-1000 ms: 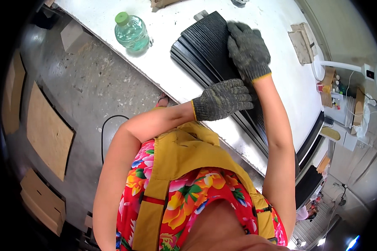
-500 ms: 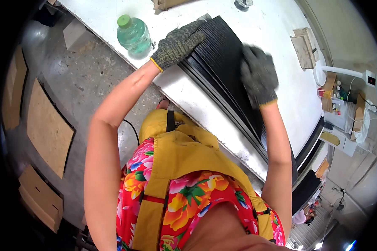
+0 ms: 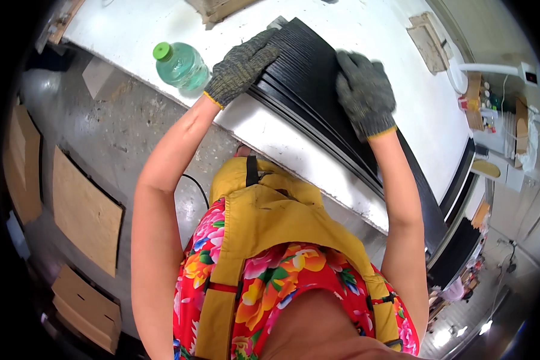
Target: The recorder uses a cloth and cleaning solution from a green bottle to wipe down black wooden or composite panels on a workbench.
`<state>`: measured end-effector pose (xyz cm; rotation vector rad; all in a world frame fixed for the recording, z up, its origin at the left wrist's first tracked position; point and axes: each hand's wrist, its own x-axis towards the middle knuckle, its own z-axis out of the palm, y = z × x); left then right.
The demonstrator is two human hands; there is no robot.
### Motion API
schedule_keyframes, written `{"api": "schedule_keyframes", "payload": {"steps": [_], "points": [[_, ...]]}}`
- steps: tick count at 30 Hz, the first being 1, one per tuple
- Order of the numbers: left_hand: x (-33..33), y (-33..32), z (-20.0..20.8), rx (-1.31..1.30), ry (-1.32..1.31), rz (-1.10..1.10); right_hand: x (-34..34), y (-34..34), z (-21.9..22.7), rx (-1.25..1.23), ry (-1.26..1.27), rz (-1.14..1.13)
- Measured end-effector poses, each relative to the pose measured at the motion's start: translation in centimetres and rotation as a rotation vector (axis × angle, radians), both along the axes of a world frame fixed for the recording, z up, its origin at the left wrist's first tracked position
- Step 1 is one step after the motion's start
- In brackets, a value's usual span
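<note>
Stack of long, black, ridged sheet pieces (image 3: 315, 96): lies diagonally on the white worktable (image 3: 429, 135), near end by the wearer's right side, far end up between the gloves. Layer edges are stepped along the left side, not flush.

Nearest: mustard-yellow apron (image 3: 282, 219) just off the table edge. Right forearm crosses over the stack and blocks part of it.

Right hand (image 3: 366, 96), dark grey knit glove with yellow cuff: on the right-hand side of the stack, fingers close together, a bit blurred. Can't tell if it pinches or just presses.

Left hand (image 3: 237, 71), same glove type: at the far left corner, fingers together and laid along the edge; underside hidden, so can't confirm a grip. My read: one hand per side keeps the layers from sliding apart.

Clear green plastic bottle with green cap (image 3: 183, 67) stands just beside the left glove, tightest obstacle on that side. Small grey piece (image 3: 277, 23) at the stack's far end, partly covered by left fingertips.

Farther: brown cardboard piece (image 3: 222, 9) at the top, beige block (image 3: 429, 45) off right, both apart from the stack.
</note>
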<state>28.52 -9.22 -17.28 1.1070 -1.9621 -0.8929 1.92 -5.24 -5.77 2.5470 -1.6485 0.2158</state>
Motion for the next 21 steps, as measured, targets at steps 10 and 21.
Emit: {"api": "schedule_keyframes", "payload": {"steps": [10,21], "points": [[-1.0,0.9,3.3,0.335,0.251,0.14,-14.6,16.4,-0.8,0.006,0.131,-0.748],[-0.2,0.4,2.7,0.19,0.199,0.069,-0.6,4.7,0.8,0.224,0.176,-0.323]]}}
